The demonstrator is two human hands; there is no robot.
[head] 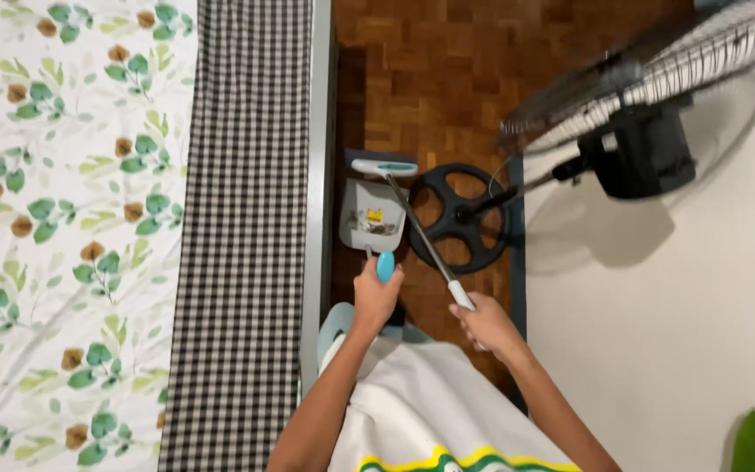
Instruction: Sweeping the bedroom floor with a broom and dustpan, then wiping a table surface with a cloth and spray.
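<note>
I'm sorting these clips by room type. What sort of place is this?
Most likely a bedroom at home: a bed with a floral sheet and checked cover fills the left, a standing fan stands on the wooden parquet floor, beside a plain white wall.

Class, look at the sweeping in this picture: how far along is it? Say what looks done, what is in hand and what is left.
Done: the dustpan already sits on the wooden floor by the bed frame. In hand: the left hand holds the dustpan's blue handle, and the right hand holds the broom, its head at the pan's far edge. Left: no dirt shows in the pan, so the gathering looks hardly begun.
</note>
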